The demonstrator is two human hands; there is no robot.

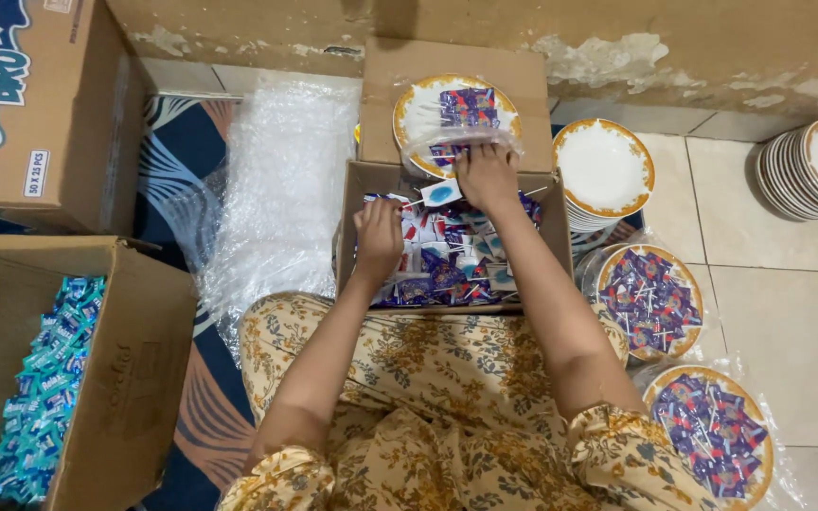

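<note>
**Light, crinkly lollipops in the box**

Both hands dig in the cardboard box of wrapped lollipops. The left hand curls closed among them; the right hand pinches one (blue-wrapped). Featherlight, slippery wrappers, probably best gripped by the sticks.

There is only one view, from the camera on my head. It looks almost straight down over my lap, close enough that my arms fill the middle. My left hand and right hand are in the box before me. The top edge reaches the wall.
</note>
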